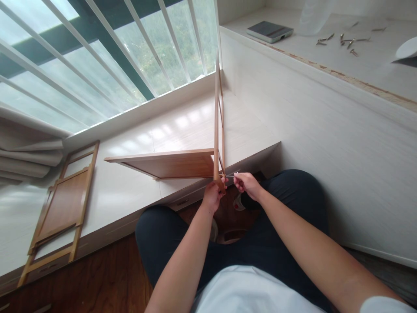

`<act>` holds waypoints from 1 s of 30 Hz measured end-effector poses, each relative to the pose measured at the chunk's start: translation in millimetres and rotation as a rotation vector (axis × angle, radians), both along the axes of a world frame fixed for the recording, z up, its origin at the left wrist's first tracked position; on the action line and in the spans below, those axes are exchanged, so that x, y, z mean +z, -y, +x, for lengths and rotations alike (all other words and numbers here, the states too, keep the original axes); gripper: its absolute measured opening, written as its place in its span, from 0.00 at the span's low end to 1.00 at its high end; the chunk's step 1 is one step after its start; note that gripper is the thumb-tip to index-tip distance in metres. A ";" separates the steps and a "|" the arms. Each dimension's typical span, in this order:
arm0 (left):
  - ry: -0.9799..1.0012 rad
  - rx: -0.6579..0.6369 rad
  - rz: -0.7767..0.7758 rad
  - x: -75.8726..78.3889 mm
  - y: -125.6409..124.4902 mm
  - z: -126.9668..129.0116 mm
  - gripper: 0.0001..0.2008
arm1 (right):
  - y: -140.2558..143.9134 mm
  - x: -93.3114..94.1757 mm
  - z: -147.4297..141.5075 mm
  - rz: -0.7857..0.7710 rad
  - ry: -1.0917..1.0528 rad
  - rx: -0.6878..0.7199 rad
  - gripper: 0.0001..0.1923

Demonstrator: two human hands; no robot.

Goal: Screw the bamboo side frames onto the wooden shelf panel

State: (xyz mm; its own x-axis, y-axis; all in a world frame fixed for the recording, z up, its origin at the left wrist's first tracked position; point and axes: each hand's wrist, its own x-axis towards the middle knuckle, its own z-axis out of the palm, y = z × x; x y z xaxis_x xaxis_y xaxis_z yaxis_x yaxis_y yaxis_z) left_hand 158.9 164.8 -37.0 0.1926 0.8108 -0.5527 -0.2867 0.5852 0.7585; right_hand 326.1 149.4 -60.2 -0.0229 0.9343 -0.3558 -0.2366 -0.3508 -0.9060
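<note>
Wooden frame [216, 130] stands upright on the white window ledge [182, 130], its lower near corner gripped by the left hand [212, 195], fingers closed around the post. Just beside it, the right hand [246, 184] pinches a thin metal tool [232, 176] whose tip points at that corner. A wooden shelf panel [169, 164] juts leftward from the frame. Farther left a second frame [61, 208] lies flat on the ledge, and loose screws [345, 41] sit on the raised platform [365, 65] at right.

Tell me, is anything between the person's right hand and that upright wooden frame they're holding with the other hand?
Nothing visible. The right hand sits just right of the upright frame, pinching a thin metal piece whose tip points at the frame's lower end, which the left hand grips.
</note>
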 end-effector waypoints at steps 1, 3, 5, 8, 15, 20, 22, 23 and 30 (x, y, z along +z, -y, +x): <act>0.000 0.000 0.002 0.0 0.0 -0.1 0.24 | -0.4 0.0 0.7 -0.007 -0.007 -0.001 0.22; 0.003 0.001 0.004 0.0 -0.1 -0.2 0.24 | -0.9 -0.7 2.1 -0.008 -0.008 -0.015 0.22; 0.009 0.000 0.007 -0.1 -0.1 -0.3 0.24 | -0.8 -2.1 3.3 0.007 0.008 -0.038 0.22; 0.011 -0.003 0.008 -0.6 -0.4 -0.4 0.24 | 1.2 -3.8 4.5 0.055 0.054 -0.067 0.22; 0.007 -0.013 0.012 -1.3 -1.0 -1.0 0.24 | 7.5 -6.9 4.0 0.188 0.176 -0.071 0.20; 0.007 -0.003 0.008 -0.5 -0.4 -0.4 0.23 | 7.7 -11.0 4.7 0.237 0.254 -0.053 0.19; 0.008 0.004 0.008 -0.2 -0.1 0.1 0.23 | 7.5 -13.0 4.6 0.247 0.279 -0.048 0.19; 0.009 0.006 0.007 0.0 0.0 0.2 0.23 | 7.3 -14.1 4.5 0.251 0.290 -0.049 0.19; 0.003 0.012 0.015 0.9 0.5 0.6 0.22 | 6.4 -18.1 4.2 0.293 0.375 -0.071 0.21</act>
